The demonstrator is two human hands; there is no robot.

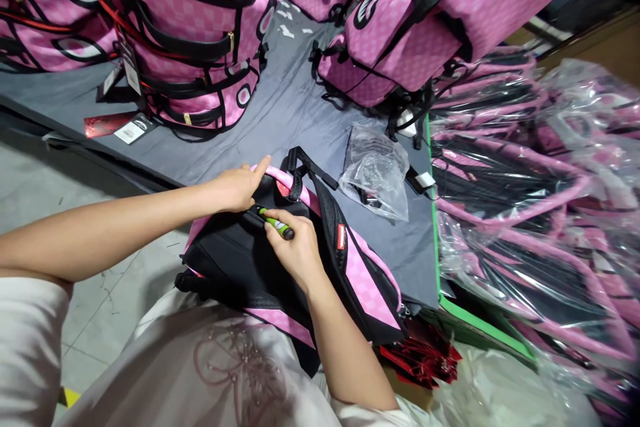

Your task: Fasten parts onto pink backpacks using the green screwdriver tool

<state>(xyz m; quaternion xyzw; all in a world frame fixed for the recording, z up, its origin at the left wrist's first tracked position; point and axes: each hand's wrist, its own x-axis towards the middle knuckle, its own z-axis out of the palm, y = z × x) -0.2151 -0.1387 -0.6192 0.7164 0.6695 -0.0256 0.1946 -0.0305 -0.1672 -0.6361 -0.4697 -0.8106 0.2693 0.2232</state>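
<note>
Gripping a slim green-and-black tool (278,224), the right hand (295,240) is curling closely around it, its far end pointing toward the left thumb; the left hand (235,188) is resting at the bag's rim, index finger extending along the pink piping, though I cannot tell whether its hidden fingers are pinching anything. Beneath the work, the grey-covered table (295,127) is spreading across the scene. Beyond its green edge, plastic-wrapped packs (505,177) are lying in a heap, the film probably shielding them from dirt. One pink backpack (185,20) is standing on the far side, and another (400,47) is leaning at the right, both leaving the near edge to the hands. There, the black-and-pink bag (230,257) is lying against the person's front, likely so that body and table together are steadying it. A clear plastic bag (377,167) is sitting just beyond it. Smaller still, a white hang tag (134,129) is lying beside the standing backpack, and a red label (341,237) is showing on a black strip, right of the tool.
</note>
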